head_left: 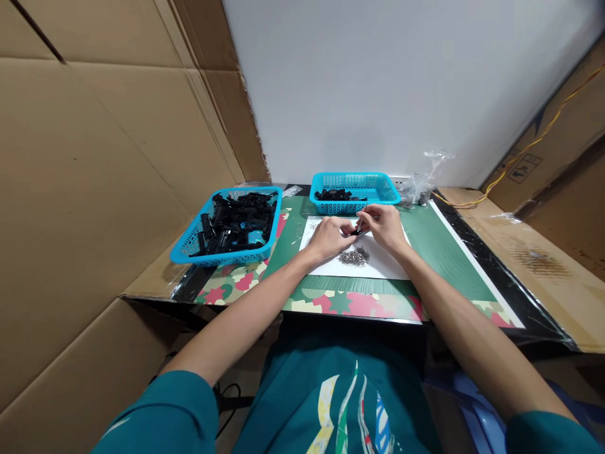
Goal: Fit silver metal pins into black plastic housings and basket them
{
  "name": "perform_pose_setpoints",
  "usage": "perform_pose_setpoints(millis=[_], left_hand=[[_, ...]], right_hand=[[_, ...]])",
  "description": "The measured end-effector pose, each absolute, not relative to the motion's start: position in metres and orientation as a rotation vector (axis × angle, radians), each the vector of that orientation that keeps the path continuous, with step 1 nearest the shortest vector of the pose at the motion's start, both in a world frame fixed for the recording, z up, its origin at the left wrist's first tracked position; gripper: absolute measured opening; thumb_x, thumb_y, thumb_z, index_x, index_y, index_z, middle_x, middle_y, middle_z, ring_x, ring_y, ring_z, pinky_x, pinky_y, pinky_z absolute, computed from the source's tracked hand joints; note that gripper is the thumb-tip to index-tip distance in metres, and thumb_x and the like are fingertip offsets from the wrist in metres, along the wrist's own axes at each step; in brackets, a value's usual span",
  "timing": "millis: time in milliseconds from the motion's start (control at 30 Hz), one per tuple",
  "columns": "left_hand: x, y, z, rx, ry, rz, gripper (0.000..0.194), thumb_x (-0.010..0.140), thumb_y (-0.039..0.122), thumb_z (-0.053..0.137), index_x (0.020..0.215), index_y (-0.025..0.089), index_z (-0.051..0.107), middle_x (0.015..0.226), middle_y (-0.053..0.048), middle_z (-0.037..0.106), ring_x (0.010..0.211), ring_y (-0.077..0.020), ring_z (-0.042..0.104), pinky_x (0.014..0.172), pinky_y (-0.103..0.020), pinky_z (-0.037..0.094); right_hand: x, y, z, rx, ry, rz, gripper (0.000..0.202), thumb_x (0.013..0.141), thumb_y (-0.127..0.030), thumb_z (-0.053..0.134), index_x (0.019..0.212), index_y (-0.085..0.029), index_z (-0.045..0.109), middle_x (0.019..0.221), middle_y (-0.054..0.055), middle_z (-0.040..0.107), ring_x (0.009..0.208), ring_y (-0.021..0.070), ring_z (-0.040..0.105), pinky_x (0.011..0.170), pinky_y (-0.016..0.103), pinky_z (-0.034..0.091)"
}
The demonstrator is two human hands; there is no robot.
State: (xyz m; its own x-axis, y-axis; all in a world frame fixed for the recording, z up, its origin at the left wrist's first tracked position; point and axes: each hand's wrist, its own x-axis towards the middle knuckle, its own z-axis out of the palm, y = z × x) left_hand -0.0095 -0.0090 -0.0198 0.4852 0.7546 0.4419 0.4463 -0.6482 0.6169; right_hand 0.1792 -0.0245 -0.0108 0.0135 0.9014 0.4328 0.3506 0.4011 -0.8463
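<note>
My left hand [331, 237] is closed, thumb and fingers pinching a small black part [355, 232] over the white sheet [378, 268]. Close against it, my right hand [384, 225] pinches a slim, upright, stick-like tool [360, 221]. The tool's lower end meets the black part or lies just by it; the fingers partly hide the spot. Just below both hands, a loose pile of tiny metal pieces [354, 256], perhaps pins or screws, lies on the sheet.
To the left stands a blue basket [227, 258] heaped with black plastic parts [241, 221]. Behind my hands, another blue basket [392, 200] holds fewer black pieces [333, 195]. A clear plastic bag [418, 189] sits at the back right. Cardboard [94, 145] walls the left side.
</note>
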Motion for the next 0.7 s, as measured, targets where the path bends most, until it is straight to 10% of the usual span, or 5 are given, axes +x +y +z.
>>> perform_pose_setpoints(millis=[700], left_hand=[[-0.001, -0.009, -0.010, 2.208, 1.050, 1.003, 0.013, 0.073, 0.023, 0.077, 0.066, 0.015, 0.069, 0.063, -0.003, 0.068, 0.064, -0.0169, 0.061, 0.062, -0.028, 0.044]], right_hand=[[0.165, -0.028, -0.016, -1.272, -1.625, 0.189, 0.035, 0.097, -0.025, 0.063, 0.062, -0.020, 0.061, 0.063, 0.003, 0.068, 0.058, 0.0158, 0.053, 0.065, 0.031, 0.039]])
